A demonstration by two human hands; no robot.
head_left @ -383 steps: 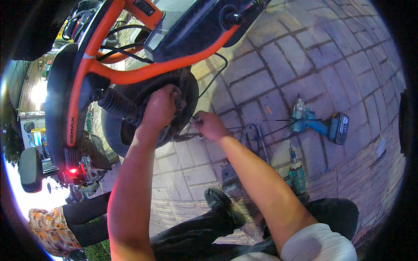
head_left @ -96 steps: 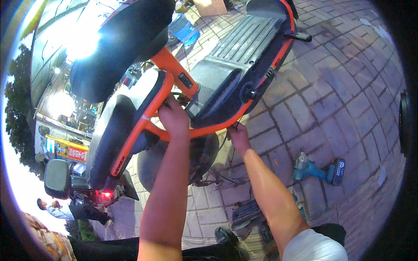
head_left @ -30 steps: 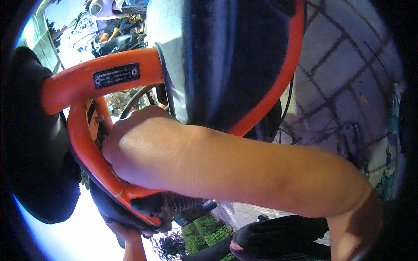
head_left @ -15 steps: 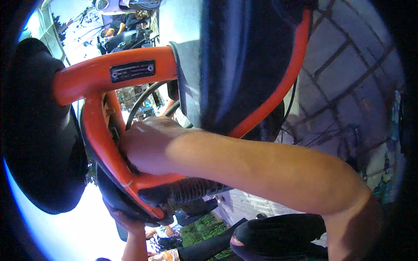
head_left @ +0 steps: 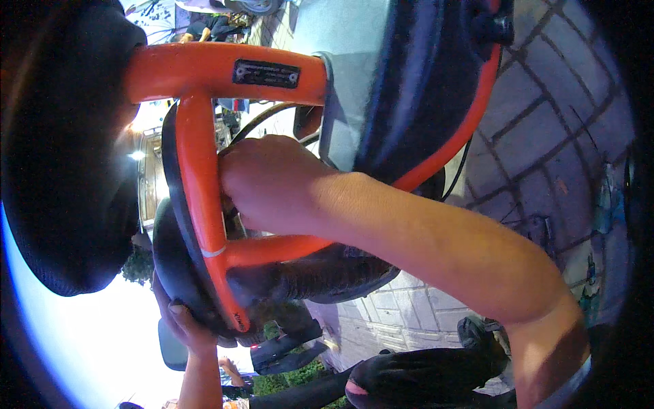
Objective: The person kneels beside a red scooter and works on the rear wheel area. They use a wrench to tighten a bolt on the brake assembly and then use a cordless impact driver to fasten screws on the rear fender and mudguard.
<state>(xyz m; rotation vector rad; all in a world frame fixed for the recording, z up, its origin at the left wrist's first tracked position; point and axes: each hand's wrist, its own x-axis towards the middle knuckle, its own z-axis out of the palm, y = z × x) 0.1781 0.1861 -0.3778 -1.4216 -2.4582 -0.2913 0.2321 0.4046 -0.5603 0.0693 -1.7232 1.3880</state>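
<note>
An orange tubular vehicle frame fills the middle of the head view, tilted on its side in the picture. My right arm comes across from the lower right, and my right hand is curled inside the gap between the orange tubes. Its fingertips are hidden behind the upright tube, so what they hold does not show. At the lower left, my left hand grips the edge of a black curved fender, thumb on its near face. A black cable arcs just above my right hand.
A black padded seat juts at the left. Grey and dark body panels cover the upper right. Below the frame sits a dark ribbed part. Paving lies right, and a dark-clothed leg is at the bottom.
The frame and seat have shifted in view, the tubes up and to the right. My right hand has moved up and right with the frame, still inside the gap. My left thumb now shows on the fender.
</note>
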